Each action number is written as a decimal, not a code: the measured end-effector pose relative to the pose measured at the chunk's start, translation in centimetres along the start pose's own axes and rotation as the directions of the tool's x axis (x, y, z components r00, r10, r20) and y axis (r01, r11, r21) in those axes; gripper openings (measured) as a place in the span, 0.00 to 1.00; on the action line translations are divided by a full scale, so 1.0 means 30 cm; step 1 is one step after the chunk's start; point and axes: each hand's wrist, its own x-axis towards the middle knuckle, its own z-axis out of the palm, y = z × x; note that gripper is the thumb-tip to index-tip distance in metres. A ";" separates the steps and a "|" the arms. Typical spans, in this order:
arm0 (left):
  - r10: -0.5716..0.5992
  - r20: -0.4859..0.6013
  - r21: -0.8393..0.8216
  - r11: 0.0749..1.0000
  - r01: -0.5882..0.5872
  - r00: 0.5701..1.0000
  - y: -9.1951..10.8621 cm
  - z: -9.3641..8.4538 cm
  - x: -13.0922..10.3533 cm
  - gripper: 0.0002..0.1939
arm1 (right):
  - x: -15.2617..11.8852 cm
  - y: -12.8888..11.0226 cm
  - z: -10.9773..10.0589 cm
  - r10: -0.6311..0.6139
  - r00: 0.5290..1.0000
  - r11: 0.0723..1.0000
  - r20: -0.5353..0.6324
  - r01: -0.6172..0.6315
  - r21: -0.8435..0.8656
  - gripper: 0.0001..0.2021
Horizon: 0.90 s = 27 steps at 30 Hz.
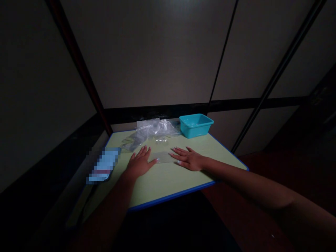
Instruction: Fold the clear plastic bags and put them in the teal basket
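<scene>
Between my two hands a clear plastic bag lies flat on the pale yellow table. My left hand rests palm down at the bag's left end, its fingers spread. At the right end my right hand is also laid flat, fingers apart and pointing left over the bag's edge. Neither hand is closed round anything. Beyond them a loose heap of clear plastic bags lies crumpled along the back of the table.
A turquoise plastic basket stands at the back right corner. On the left edge lies a phone-like device with a blurred, lit screen. The table has a blue rim, and a panelled wall rises close behind it.
</scene>
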 end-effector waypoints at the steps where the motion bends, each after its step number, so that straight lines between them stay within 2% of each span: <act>1: 0.000 0.000 0.000 1.000 0.000 1.000 0.000 0.000 0.000 0.39 | -0.011 0.003 -0.004 0.008 1.000 1.000 0.008 -0.008 -0.006 0.28; 5: 0.005 0.001 0.004 1.000 -0.005 1.000 -0.004 0.004 0.004 0.34 | -0.006 -0.021 -0.031 0.083 0.996 0.997 0.033 -0.082 -0.008 0.28; 9: 0.012 -0.022 0.027 1.000 -0.012 1.000 -0.014 0.015 0.009 0.29 | 0.085 -0.132 -0.042 0.099 0.991 0.994 -0.086 -0.096 0.046 0.33; 13: 0.028 -0.013 0.072 0.997 -0.027 1.000 -0.026 0.023 0.012 0.29 | 0.210 -0.264 -0.003 0.009 0.993 0.996 -0.116 0.001 0.085 0.36; 17: 0.035 0.033 0.091 0.995 -0.038 0.999 -0.030 0.016 0.010 0.28 | 0.273 -0.312 0.038 0.013 0.991 0.990 -0.135 0.006 0.139 0.37; 21: 0.009 0.023 0.108 0.994 -0.012 1.000 -0.023 0.012 0.010 0.29 | 0.225 -0.289 0.054 0.083 0.990 0.985 -0.113 -0.064 0.161 0.38; 27: -0.024 0.009 0.086 0.996 0.023 1.000 -0.017 0.018 0.016 0.32 | 0.063 -0.224 0.049 0.221 0.972 0.970 -0.081 -0.210 0.123 0.38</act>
